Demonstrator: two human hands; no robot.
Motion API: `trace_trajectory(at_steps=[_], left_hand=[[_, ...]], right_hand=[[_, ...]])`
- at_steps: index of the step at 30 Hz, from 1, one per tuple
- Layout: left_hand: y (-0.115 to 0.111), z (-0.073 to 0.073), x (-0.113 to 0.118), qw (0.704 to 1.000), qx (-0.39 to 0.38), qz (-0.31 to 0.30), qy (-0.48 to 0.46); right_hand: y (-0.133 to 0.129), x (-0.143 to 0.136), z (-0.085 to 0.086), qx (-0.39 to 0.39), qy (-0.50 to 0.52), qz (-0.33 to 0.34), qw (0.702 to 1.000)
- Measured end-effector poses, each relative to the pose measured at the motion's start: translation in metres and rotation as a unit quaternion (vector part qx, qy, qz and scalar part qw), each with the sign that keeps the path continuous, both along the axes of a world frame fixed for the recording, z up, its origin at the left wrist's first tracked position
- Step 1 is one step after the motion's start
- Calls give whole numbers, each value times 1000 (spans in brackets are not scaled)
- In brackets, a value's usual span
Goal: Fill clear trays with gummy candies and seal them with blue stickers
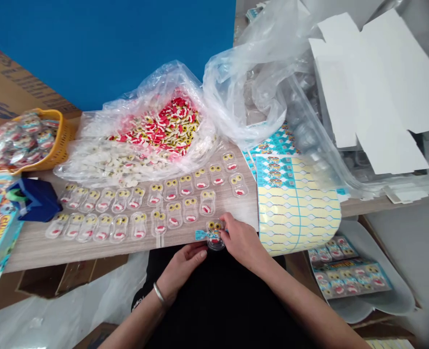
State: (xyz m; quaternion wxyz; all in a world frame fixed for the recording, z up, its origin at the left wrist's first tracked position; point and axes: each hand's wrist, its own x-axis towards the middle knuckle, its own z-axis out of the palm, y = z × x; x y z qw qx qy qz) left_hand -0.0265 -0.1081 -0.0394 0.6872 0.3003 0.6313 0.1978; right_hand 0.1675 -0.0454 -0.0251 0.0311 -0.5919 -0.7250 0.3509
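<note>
At the table's front edge, a small clear plastic pack (215, 238) holds yellow-ringed eyes and a red-and-white mouth. A blue label lies across it, one end sticking out to the left. The thumb and fingers of my right hand (240, 240) grip the pack's right side and top. Just left of it, my left hand (185, 266) has nothing visible in it, its fingers loosely bent and its thumb apart. Rows of clear plastic trays (138, 225), each with eyes and a mouth piece, cover the table (101, 249) to the left.
An open plastic bag (134, 126) of loose gummy-like pieces stands behind the trays. A yellow basket (65, 140) of packs and a blue tape dispenser (36, 201) are left. On the right lie a label sheet (298, 208), a plastic bin (309, 121) and white cardboard (377, 82).
</note>
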Motion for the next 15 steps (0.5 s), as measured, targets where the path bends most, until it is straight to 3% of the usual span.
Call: trace_trajectory(at_steps=[2, 4, 9, 12, 15], left_hand=[[2, -4, 7, 993, -33, 79, -77], [4, -4, 13, 987, -49, 123, -95], [2, 2, 20, 986, -15, 158, -51], [2, 9, 19, 983, 29, 175, -51], [11, 20, 17, 976, 60, 194, -75]], right_hand=[[-2, -5, 0, -2, 7, 18, 1000], [-3, -10, -1, -9, 11, 31, 999], [-3, -12, 0, -35, 48, 37, 998], [0, -5, -1, -59, 133, -2, 989], [3, 7, 1, -121, 258, -85, 955]])
